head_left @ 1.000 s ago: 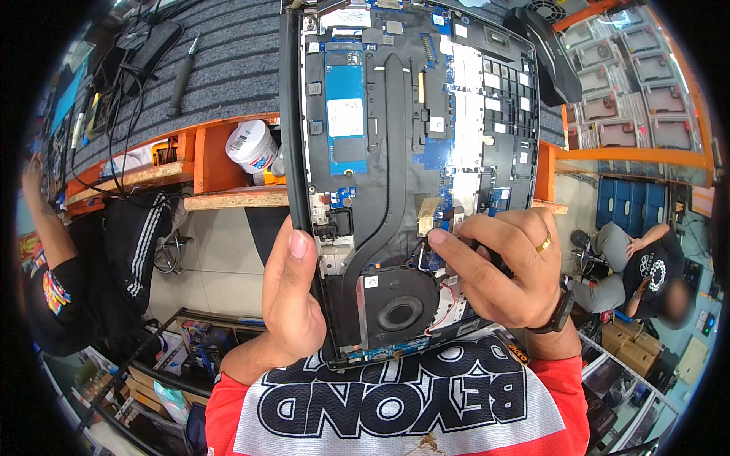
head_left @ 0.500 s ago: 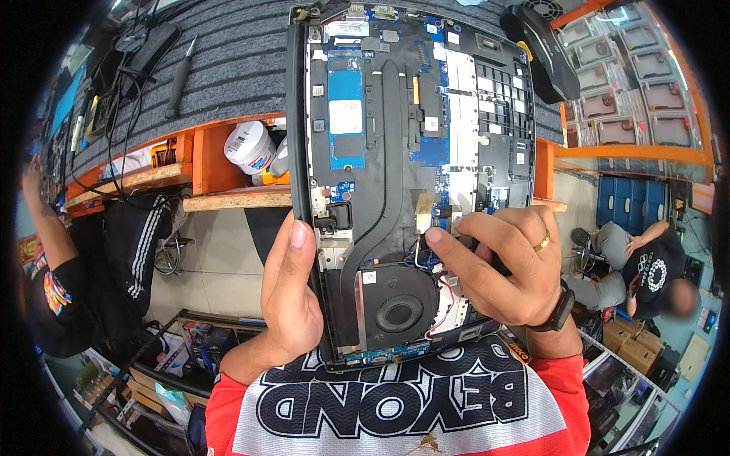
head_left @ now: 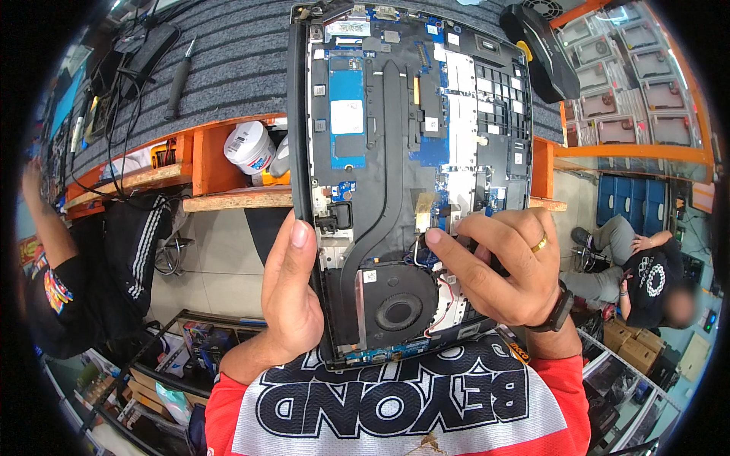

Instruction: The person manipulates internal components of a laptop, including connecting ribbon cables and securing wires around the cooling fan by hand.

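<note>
An opened laptop base (head_left: 391, 182) stands upright before me, its insides facing me. It shows a black fan (head_left: 399, 308), a dark heat pipe, a blue drive (head_left: 347, 106) and blue board areas. My left hand (head_left: 293, 296) is closed round the laptop's left edge, thumb up along its side. On the lower right of the board, my right hand (head_left: 506, 262) has its fingers bent, with two fingertips beside a thin white cable (head_left: 417, 251) and a strip of yellowish tape (head_left: 425, 205). Its thumb is hidden, as is anything between the fingers.
Behind the laptop is a grey ribbed bench mat (head_left: 236, 68) with a screwdriver-like tool (head_left: 180, 80) and black cables. A white tub (head_left: 249, 147) sits on the orange shelf below. A black case (head_left: 538, 57) lies at right. One person (head_left: 91, 266) is at left, another (head_left: 646, 266) at right.
The laptop's right side has shifted slightly left. Both my hands keep nearly the same place. The seated person at right has moved an arm.
</note>
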The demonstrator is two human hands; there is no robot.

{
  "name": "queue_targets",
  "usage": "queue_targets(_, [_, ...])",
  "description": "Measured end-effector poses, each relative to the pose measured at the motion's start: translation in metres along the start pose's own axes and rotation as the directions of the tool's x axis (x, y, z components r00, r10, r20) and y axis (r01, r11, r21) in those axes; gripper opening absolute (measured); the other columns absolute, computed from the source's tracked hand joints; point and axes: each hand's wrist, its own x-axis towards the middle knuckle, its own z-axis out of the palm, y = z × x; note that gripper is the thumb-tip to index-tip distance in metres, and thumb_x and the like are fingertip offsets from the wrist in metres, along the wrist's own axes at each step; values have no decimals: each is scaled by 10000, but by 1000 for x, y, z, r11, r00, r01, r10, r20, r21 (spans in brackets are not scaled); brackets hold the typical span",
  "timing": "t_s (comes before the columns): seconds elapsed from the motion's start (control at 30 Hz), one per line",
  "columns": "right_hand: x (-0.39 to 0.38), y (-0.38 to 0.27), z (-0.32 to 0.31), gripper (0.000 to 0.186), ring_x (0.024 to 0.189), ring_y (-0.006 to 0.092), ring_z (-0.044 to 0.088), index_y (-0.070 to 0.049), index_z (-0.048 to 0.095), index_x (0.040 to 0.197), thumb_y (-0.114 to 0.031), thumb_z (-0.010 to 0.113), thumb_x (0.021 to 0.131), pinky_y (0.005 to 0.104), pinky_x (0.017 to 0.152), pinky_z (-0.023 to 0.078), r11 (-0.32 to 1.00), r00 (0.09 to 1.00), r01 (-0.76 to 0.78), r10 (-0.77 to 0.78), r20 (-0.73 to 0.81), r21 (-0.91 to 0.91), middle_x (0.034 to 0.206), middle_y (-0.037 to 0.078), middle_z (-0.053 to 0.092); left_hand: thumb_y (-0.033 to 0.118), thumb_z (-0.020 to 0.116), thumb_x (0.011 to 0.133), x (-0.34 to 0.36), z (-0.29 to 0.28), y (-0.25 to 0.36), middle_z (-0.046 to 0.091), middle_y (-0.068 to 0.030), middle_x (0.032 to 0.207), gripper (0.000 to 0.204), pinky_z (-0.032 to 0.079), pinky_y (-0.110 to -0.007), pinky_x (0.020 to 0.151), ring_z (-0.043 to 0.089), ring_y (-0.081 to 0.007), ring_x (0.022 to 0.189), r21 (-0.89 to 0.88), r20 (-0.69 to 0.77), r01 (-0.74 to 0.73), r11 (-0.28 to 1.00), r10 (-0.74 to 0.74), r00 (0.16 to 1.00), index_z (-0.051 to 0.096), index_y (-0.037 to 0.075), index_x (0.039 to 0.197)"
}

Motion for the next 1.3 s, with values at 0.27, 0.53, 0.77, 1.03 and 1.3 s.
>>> queue_targets(0.27, [0,0,1,421,845,138,630,-137,830,1191,-233,789,783,321,709,410,997,998,48,-50,-36,-61,1057,-36,718,441,345,1211,-3,-13,0,634,-211,1487,639,524,-389,1121,656,-263,1340,-7,99,-50,999,50,994,440,-61,1595])
queue_targets(0.53, [-1,-5,-1,455,842,140,603,-161,840,1185,-139,816,732,330,725,402,999,999,13,-15,-42,-41,1051,-47,706,430,377,1206,-5,-16,-3,605,-215,1534,657,465,-396,1190,619,-274,1396,-16,113,-68,998,69,991,413,-80,1619])
queue_targets(0.77, [1,-8,-6,465,858,144,603,-188,843,1181,-110,824,723,339,738,401,998,999,8,-10,-34,-56,1064,-55,702,440,379,1205,-9,-16,0,594,-233,1543,669,467,-404,1194,616,-284,1403,30,137,-123,992,118,984,406,-86,1617])
queue_targets(1.03, [2,-9,-9,471,873,148,618,-175,837,1193,-144,818,724,340,734,401,996,999,33,-35,-17,-81,1054,-54,700,455,378,1203,-9,-16,5,598,-233,1538,680,476,-404,1184,621,-284,1396,115,189,-168,979,145,971,405,-87,1614])
queue_targets(1.3, [1,-8,-10,461,879,153,625,-164,833,1205,-113,795,748,347,745,413,996,999,39,-39,7,-85,1060,-50,700,469,389,1199,-10,-17,0,604,-226,1533,693,478,-402,1179,627,-274,1387,83,135,-136,987,124,983,410,-86,1614])
